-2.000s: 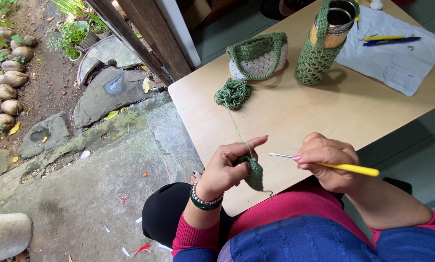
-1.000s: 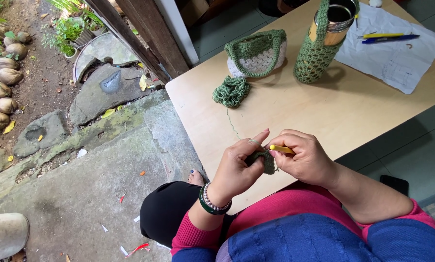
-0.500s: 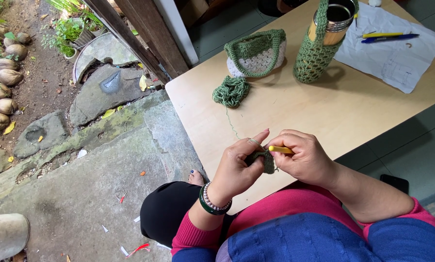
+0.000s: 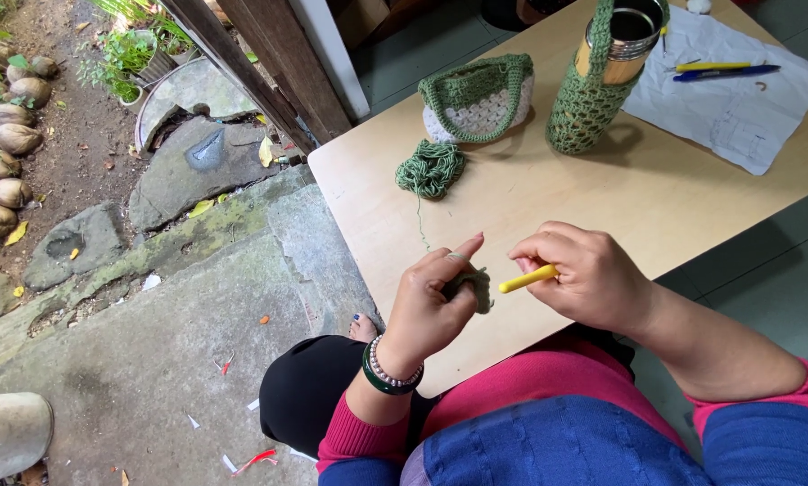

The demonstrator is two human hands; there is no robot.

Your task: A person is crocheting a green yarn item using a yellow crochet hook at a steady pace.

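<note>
Yarn ball (image 4: pixel 431 168) on table (image 4: pixel 548 202), before small bag (image 4: pixel 478 94); bottle (image 4: pixel 606 67) right of bag; paper (image 4: pixel 737 99) rightmost.

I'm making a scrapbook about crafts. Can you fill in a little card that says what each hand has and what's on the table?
left hand: pinches a small green crochet piece, forefinger raised
right hand: closed around a yellow crochet hook
yarn: a green yarn ball lies on the table, a strand running toward the hands
back of table: green and white crocheted bag, metal bottle in a green net cover
paper: white sheet with two pens
</note>
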